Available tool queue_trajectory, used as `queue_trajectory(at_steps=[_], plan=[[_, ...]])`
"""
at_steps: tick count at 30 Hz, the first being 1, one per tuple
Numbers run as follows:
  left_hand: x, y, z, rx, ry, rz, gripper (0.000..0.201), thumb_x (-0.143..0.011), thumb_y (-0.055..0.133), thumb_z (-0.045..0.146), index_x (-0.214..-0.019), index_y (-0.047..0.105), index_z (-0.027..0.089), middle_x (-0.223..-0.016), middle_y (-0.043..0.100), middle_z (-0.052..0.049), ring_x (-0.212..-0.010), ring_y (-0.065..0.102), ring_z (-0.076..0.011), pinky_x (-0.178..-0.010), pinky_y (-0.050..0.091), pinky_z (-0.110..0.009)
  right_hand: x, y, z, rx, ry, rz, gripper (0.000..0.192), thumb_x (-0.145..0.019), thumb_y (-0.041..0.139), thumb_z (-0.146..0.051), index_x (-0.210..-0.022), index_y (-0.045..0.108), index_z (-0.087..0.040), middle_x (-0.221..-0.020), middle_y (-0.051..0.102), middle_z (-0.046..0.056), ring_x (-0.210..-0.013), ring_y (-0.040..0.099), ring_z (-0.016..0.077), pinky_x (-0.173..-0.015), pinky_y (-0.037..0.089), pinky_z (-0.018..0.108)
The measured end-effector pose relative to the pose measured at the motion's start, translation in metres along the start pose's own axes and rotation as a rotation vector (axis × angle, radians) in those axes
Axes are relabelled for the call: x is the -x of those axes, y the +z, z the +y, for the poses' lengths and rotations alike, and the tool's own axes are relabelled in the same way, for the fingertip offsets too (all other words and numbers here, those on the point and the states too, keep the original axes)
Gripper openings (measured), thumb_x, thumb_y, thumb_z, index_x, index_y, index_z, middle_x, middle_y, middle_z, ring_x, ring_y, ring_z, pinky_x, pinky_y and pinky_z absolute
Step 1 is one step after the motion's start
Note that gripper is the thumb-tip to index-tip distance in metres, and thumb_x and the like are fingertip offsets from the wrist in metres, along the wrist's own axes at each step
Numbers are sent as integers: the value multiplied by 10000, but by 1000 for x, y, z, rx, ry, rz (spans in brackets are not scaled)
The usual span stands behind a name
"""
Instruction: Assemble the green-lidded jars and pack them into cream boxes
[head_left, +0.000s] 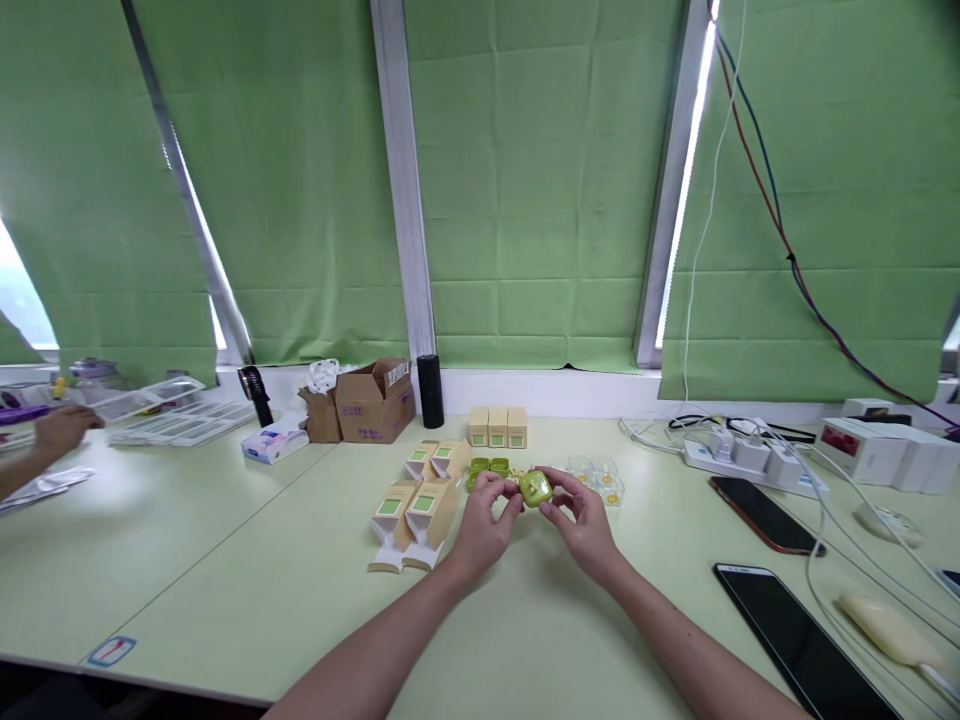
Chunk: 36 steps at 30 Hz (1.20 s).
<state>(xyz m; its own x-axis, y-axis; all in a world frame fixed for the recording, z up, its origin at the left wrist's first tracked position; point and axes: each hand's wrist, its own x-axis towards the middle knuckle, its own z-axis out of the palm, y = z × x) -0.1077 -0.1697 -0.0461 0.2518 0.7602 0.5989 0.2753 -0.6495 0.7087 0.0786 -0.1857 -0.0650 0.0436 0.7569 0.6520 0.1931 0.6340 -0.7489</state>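
Note:
A small shiny yellow-green square case (535, 488) is held above the table between my two hands. The fingers of my left hand (486, 522) pinch its left side, where a small gold-coloured bit shows. My right hand (583, 525) grips its right edge with thumb and fingers. Just behind my left hand sit several green square cases (489, 464), partly covered. Left of them stand open cardboard boxes (426, 505) with green labels and flaps hanging out. Behind my right hand are clear round containers (598, 475) with yellow bits inside.
Three closed small boxes (497, 428) stand at the back. Further left are a brown carton (375, 400), a black cylinder (430, 391) and a tissue pack (275, 443). Phones (795, 635), cables and a power strip (754, 465) lie right. Another person's hand (66, 430) is far left.

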Motion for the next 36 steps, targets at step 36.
queue_trajectory(at_steps=[36], plan=[[-14, 7, -35, 665, -347, 45, 680, -693, 886, 443, -1279, 674, 174, -1267, 704, -151, -1113, 643, -263, -796, 501, -304, -12, -30, 46, 1047, -240, 51, 323, -846, 635, -76, -1106, 710, -252, -1152, 689, 126, -1084, 520, 347, -855, 450, 485]])
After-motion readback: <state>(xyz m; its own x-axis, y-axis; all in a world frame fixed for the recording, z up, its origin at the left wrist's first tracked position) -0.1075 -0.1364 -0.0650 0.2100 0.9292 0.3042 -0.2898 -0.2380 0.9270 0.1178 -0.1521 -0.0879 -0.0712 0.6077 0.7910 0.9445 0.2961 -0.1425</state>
